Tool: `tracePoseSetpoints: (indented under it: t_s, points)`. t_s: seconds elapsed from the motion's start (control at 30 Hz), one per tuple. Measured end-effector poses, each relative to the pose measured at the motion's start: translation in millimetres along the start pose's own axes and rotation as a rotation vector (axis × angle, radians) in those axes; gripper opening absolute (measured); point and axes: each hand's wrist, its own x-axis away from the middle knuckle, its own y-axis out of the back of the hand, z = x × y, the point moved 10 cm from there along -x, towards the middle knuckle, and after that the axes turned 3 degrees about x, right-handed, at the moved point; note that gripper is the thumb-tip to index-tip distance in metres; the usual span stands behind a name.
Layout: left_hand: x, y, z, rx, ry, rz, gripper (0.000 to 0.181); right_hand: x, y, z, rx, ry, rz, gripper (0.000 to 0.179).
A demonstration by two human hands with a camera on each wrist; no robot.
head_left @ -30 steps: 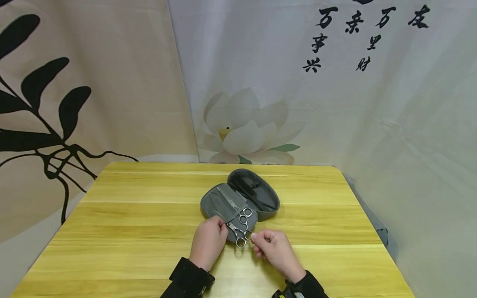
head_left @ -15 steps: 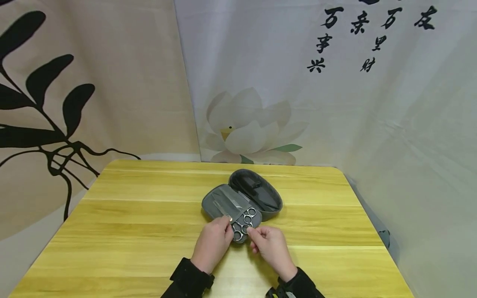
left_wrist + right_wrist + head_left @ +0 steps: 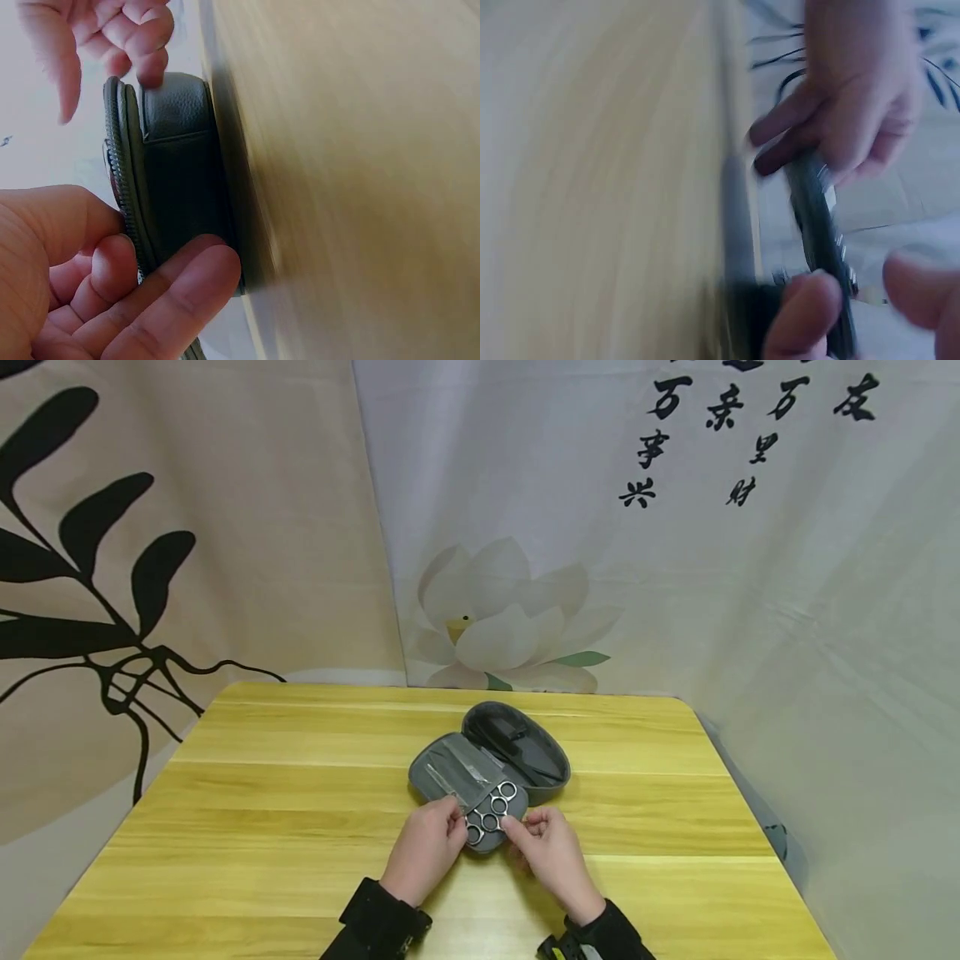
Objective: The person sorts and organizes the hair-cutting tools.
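Observation:
A grey zip case (image 3: pixel 517 843) lies unfolded on the table, one half a flat panel with a mesh pocket (image 3: pixel 461 764), the other a deeper shell. Two pairs of silver scissors are tucked in the pocket, the upper scissors (image 3: pixel 501 797) and the lower scissors (image 3: pixel 482 828), with finger rings showing and blades hidden. My left hand (image 3: pixel 423 852) grips the panel's left edge, thumb above and fingers along the side, as the left wrist view shows. At the opposite edge, my right hand (image 3: pixel 551 856) has its thumb lifted apart from the panel, close to the rings.
Inside the deeper shell (image 3: pixel 558 756) lies a long black item (image 3: pixel 506 735). The wooden table (image 3: pixel 285 810) has rounded far corners. Behind it hangs a printed cloth (image 3: pixel 675 593) with leaves, a flower and lettering.
My right hand has pushed the lower scissors farther up into the pocket, beside the other pair, and then loosened its fingers. My left hand stays at the panel's left edge.

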Motion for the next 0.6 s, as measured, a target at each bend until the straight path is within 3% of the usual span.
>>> tracePoseSetpoints:
  t_s: [0.13, 0.23, 0.3, 0.4, 0.5, 0.6]
  points:
    - [-0.8, 0.1, 1.2, 0.021, 0.006, 0.009, 0.024, 0.3, -16, -11, -0.271, -0.113, 0.201, 0.045]
    - [-2.2, 0.7, 5.5, 0.078, 0.049, 0.021, 0.023, 1.1, -22, -14, -0.327, -0.137, 0.279, 0.026]
    - [-3.1, 1.3, 13.2, 0.156, 0.130, 0.033, 0.019, 0.6, -22, -14, -0.337, -0.133, 0.281, 0.020]
    - [-0.9, 1.0, 30.3, 0.396, 0.328, 0.042, 0.010, 0.3, -21, -14, -0.343, -0.127, 0.272, 0.019]
    - [4.9, -2.2, 46.4, 0.761, 0.540, -0.007, 0.028, 0.1, -21, -15, -0.365, -0.146, 0.275, 0.019]
    - [8.4, -9.9, 51.2, 1.076, 0.652, -0.036, 0.042, 0.1, -20, -16, -0.405, -0.169, 0.278, 0.016]
